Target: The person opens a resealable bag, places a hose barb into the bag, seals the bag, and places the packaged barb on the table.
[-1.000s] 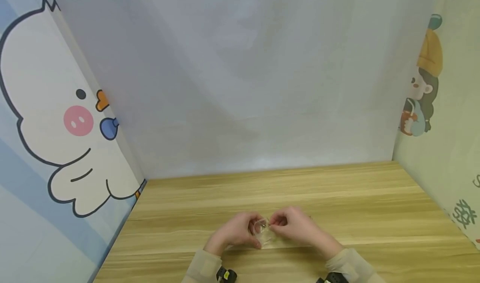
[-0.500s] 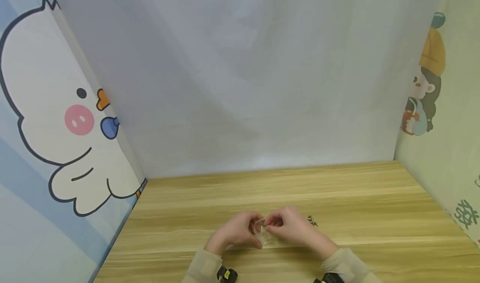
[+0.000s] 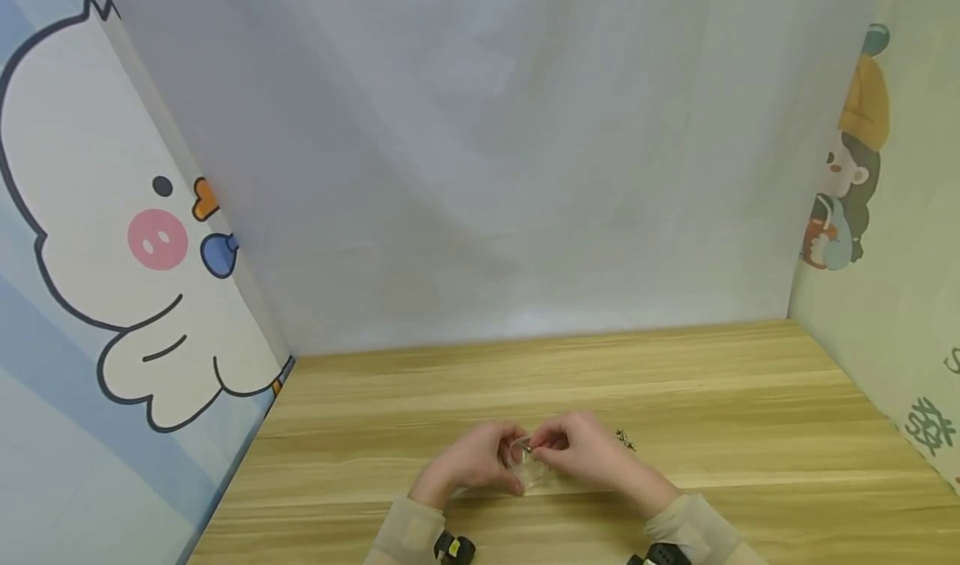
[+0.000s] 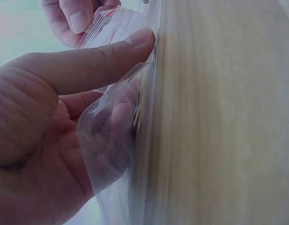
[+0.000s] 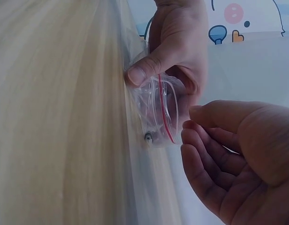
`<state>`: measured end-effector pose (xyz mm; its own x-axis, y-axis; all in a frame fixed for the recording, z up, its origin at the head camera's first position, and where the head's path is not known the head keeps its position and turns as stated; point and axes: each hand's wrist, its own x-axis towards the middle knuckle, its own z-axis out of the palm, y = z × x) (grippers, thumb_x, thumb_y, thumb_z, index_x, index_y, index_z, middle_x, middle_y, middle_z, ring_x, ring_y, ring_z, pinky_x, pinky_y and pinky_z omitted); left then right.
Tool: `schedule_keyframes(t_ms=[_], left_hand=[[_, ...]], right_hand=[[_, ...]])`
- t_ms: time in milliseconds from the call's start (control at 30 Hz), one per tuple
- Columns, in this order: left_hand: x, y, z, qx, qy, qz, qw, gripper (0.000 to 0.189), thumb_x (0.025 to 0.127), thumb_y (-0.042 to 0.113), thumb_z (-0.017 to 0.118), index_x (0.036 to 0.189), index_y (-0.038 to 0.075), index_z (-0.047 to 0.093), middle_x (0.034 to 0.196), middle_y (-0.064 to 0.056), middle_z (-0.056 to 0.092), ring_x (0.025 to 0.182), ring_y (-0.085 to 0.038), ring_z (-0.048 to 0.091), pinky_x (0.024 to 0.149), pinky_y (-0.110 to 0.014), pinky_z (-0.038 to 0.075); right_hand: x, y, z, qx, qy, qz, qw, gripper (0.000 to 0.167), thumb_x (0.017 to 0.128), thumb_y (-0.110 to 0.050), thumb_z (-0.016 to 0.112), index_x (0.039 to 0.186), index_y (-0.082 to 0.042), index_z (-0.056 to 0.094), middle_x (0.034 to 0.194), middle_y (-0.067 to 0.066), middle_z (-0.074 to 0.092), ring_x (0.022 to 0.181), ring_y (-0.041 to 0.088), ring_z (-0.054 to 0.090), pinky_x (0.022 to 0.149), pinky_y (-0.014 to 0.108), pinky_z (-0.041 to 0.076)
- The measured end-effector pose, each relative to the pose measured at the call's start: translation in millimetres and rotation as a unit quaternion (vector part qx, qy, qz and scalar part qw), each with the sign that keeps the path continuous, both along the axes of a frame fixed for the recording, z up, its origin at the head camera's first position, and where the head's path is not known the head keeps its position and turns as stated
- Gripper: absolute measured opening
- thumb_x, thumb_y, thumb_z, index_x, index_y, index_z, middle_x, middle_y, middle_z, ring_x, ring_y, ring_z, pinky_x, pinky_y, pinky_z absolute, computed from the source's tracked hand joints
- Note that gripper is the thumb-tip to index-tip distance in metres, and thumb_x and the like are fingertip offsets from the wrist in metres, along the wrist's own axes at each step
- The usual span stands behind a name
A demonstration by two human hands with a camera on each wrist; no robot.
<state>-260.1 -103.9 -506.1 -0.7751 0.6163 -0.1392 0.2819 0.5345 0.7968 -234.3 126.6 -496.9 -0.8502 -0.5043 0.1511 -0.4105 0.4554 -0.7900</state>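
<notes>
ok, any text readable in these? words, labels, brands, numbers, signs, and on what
None: no word, brand or number is legible.
Right wall: dark marks, one snowflake-like, one cut off at the picture's edge; neither reads as text.
Device on the left wrist: yellow patch, too small to read.
Clear bag: red line, no visible print.
</notes>
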Motion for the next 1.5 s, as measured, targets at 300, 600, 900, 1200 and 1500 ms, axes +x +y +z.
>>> schedule_keyframes(t_ms=[300,600,900,1200,1500], left_hand=[[1.3,-0.7,1.3,0.009,-0.003,0.004,1.0000,0.056,0.073,-0.005,0.095,0.122,0.007,0.071,0.093,0.000,0.067,0.081,-0.011,0.061,0.075,-0.026,0.053],[5.4,1.4,-1.6,0.010,0.012,0.008,0.9998,0.057,0.067,-0.005,0.096,0.118,0.007,0.072,0.090,0.002,0.066,0.079,-0.009,0.060,0.074,-0.025,0.052],[6.6,2.5,1.7,0.013,0.011,0.012,0.9998,0.055,0.067,-0.006,0.096,0.116,0.007,0.072,0.091,0.001,0.066,0.081,-0.012,0.060,0.074,-0.026,0.053],[6.4,1.2,-0.7,0.025,0.004,0.010,0.9996,0.056,0.068,-0.009,0.095,0.117,0.005,0.071,0.092,0.001,0.065,0.081,-0.010,0.059,0.074,-0.025,0.052],[5.7,0.7,-1.5,0.026,0.010,0.010,0.9996,0.056,0.068,-0.009,0.095,0.118,0.004,0.071,0.091,0.001,0.065,0.080,-0.010,0.058,0.074,-0.025,0.052]], right_hand=[[-1.8,6,5.2,-0.007,-0.003,0.002,1.0000,0.008,0.096,-0.007,0.077,0.102,-0.004,0.081,0.092,-0.001,0.077,0.080,0.005,0.067,0.072,0.025,0.056],[-5.7,39,4.4,-0.016,0.000,0.001,0.9999,0.011,0.095,-0.009,0.078,0.102,0.000,0.078,0.092,-0.004,0.074,0.082,0.004,0.066,0.074,0.026,0.057],[0.3,94,-1.4,0.005,-0.020,-0.027,0.9994,0.012,0.098,-0.009,0.076,0.104,0.001,0.077,0.090,-0.001,0.073,0.078,0.008,0.066,0.069,0.026,0.055],[3.3,130,-9.0,0.028,-0.024,-0.056,0.9977,0.015,0.097,-0.013,0.079,0.107,-0.003,0.079,0.093,-0.002,0.075,0.080,0.008,0.068,0.072,0.027,0.058],[2.7,140,-17.4,0.046,-0.019,-0.045,0.9977,0.012,0.092,-0.014,0.083,0.102,-0.009,0.080,0.092,-0.007,0.074,0.081,0.005,0.066,0.073,0.026,0.057]])
